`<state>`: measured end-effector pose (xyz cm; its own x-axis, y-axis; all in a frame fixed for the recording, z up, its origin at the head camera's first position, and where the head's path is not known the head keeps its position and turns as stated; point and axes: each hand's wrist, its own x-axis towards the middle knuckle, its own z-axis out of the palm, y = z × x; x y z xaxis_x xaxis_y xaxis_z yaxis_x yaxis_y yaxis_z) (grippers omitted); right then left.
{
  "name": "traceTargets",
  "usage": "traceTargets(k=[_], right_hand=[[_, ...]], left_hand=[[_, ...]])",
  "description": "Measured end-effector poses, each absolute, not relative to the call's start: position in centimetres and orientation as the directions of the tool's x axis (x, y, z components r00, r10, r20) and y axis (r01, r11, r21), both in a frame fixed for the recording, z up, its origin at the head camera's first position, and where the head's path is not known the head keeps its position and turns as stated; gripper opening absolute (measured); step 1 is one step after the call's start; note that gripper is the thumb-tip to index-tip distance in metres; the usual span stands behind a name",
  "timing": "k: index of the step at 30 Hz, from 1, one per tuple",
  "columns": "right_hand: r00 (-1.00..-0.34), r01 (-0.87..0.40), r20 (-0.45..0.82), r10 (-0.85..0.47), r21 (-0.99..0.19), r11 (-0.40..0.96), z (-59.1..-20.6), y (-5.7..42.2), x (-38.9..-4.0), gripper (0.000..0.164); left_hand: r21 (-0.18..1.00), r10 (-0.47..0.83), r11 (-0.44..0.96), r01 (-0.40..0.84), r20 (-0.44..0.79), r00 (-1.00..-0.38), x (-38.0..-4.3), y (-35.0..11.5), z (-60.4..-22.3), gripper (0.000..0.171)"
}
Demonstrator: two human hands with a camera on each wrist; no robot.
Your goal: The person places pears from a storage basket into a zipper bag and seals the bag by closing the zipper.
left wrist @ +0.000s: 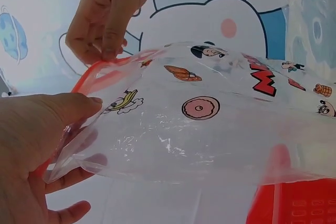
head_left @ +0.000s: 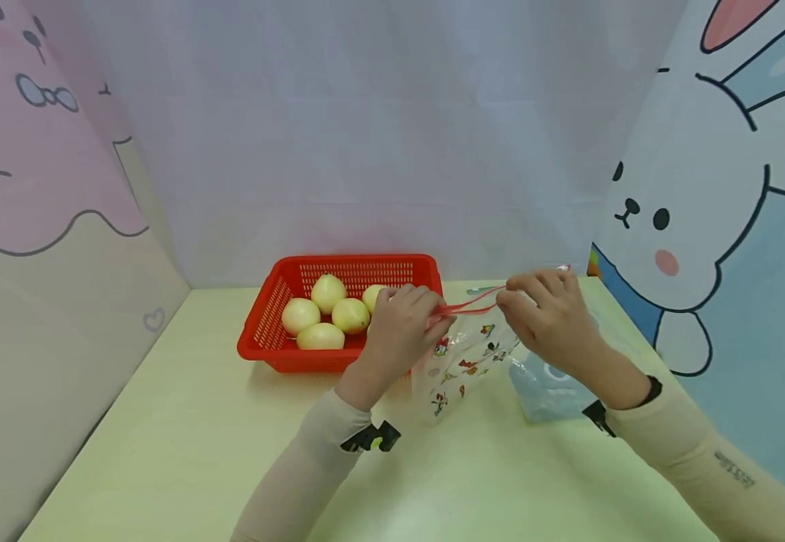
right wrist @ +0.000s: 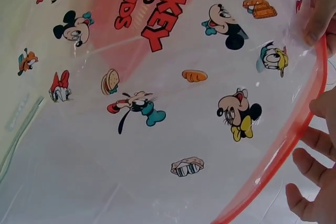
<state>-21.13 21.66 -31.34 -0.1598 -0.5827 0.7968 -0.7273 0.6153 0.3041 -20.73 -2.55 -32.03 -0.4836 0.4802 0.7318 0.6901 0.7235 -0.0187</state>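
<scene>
**Though the bag [head_left: 461, 367] gapes slightly, no fruit [head_left: 351, 316] shows inside**

Left hand [head_left: 402, 325] and right hand [head_left: 549, 316] pinch its red rim [right wrist: 272, 169], right of the red basket [head_left: 331, 364], where pale fruit still lies; opening looks partly done.

I count two hands, my left hand [head_left: 400, 325] and my right hand [head_left: 553, 320]; one clear printed bag [head_left: 460, 370]; one red basket [head_left: 317, 363]; at least five pale yellow fruits [head_left: 350, 316] inside; one bluish plastic package [head_left: 546, 391] to the right.
</scene>
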Motion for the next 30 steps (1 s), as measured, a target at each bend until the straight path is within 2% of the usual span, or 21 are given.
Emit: traceTargets(k=[3, 7, 9, 12, 16, 20, 22, 24, 26, 30], right_hand=[[-0.219, -0.756, 0.785, -0.579, 0.238, 0.609, -31.5, 21.5, -21.0, 0.007], [-0.298, -0.773, 0.751, -0.59, 0.173, 0.611, -31.5, 21.4, -20.8, 0.029], [-0.312, -0.777, 0.74, -0.595, 0.162, 0.609, -31.6, 21.4, -20.7, 0.029], [-0.29, -0.79, 0.744, -0.602, 0.168, 0.589, -31.8, 21.3, -20.6, 0.007], [-0.213, -0.808, 0.757, -0.618, 0.219, 0.546, -31.5, 21.2, -20.6, 0.034], [-0.118, -0.834, 0.742, -0.66, 0.286, 0.472, -30.7, 21.4, -20.7, 0.033], [-0.095, -0.848, 0.723, -0.685, 0.301, 0.435, -30.2, 21.5, -20.6, 0.032], [-0.098, -0.86, 0.698, -0.709, 0.299, 0.414, -29.9, 21.7, -20.4, 0.032], [-0.108, -0.869, 0.677, -0.728, 0.291, 0.4, -29.6, 21.9, -20.3, 0.032], [-0.123, -0.891, 0.635, -0.763, 0.268, 0.366, -29.2, 22.4, -20.3, 0.032]], left_hand=[[-0.032, 0.479, 0.721, 0.692, 0.745, -0.464, -20.6, -2.4, -32.1, 0.019], [-0.054, 0.482, 0.711, 0.702, 0.763, -0.43, -20.6, -2.4, -32.0, 0.016], [-0.049, 0.49, 0.696, 0.716, 0.761, -0.425, -20.4, -2.5, -31.8, 0.015], [0.023, 0.505, 0.651, 0.759, 0.732, -0.456, -20.0, -2.9, -31.4, 0.025], [0.161, 0.545, 0.554, 0.817, 0.672, -0.502, -19.4, -3.7, -30.3, 0.038], [0.227, 0.602, 0.489, 0.842, 0.611, -0.514, -19.2, -4.6, -29.4, 0.029], [0.252, 0.631, 0.479, 0.841, 0.568, -0.529, -19.3, -5.1, -29.1, 0.027], [0.276, 0.671, 0.465, 0.841, 0.511, -0.538, -19.6, -5.7, -28.7, 0.028], [0.281, 0.718, 0.435, 0.856, 0.465, -0.518, -20.0, -6.2, -28.4, 0.031], [0.256, 0.801, 0.319, 0.912, 0.442, -0.404, -21.2, -6.9, -28.1, 0.025]])
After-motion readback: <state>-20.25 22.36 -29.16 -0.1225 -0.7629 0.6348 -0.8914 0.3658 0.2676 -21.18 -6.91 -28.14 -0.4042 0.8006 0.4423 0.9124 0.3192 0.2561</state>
